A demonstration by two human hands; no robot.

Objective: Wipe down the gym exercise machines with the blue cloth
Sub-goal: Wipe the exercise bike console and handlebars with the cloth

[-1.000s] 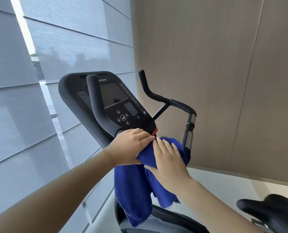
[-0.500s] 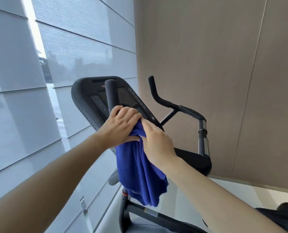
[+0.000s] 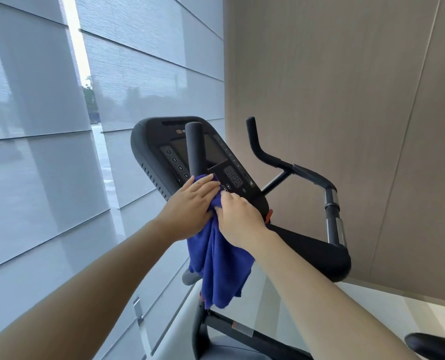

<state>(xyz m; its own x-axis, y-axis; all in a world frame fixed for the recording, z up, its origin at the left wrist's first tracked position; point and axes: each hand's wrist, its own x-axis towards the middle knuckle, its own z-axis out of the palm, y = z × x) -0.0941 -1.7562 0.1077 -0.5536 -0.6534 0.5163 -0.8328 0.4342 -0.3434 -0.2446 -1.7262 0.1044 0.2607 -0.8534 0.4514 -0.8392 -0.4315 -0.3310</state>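
Observation:
A black exercise bike stands in front of me, its console (image 3: 216,154) tilted up with a screen and keypad. The blue cloth (image 3: 220,263) is bunched around the base of the left upright handlebar (image 3: 195,149), and most of it hangs down below my hands. My left hand (image 3: 190,203) presses the cloth against the bar from the left. From the right, my right hand (image 3: 238,215) grips the same bunch of cloth. The right handlebar (image 3: 268,154) is bare.
A glass wall with grey blinds (image 3: 47,152) runs along the left, close to the bike. A beige panelled wall (image 3: 346,100) is behind it. The bike's frame (image 3: 242,331) and black saddle (image 3: 439,346) lie at the bottom right.
Both hands have slid the cloth from the console's lower edge up to the base of the left handlebar. My view has shifted, so the bike sits lower and more to the centre.

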